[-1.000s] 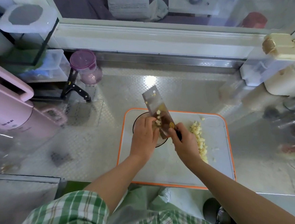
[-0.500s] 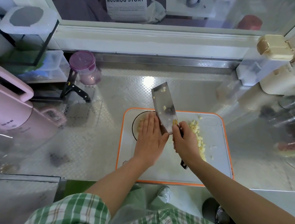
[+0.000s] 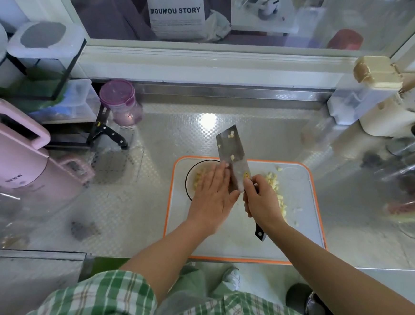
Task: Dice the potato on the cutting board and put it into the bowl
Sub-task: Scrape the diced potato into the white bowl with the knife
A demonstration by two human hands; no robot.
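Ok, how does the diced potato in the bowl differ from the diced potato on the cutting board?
The diced potato in the bowl is a small patch, partly hidden by the left hand; the diced potato on the cutting board is a larger, longer heap beside the right hand. The first sits inside the clear bowl at the board's left; the second lies bare on the right half of the cutting board. Both are pale-yellow cubes.

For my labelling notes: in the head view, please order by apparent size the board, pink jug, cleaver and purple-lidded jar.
Board, largest.
Pink jug, second, partly cut off at the left edge.
Cleaver and jar: too alike to rank; cleaver longer, jar wider.
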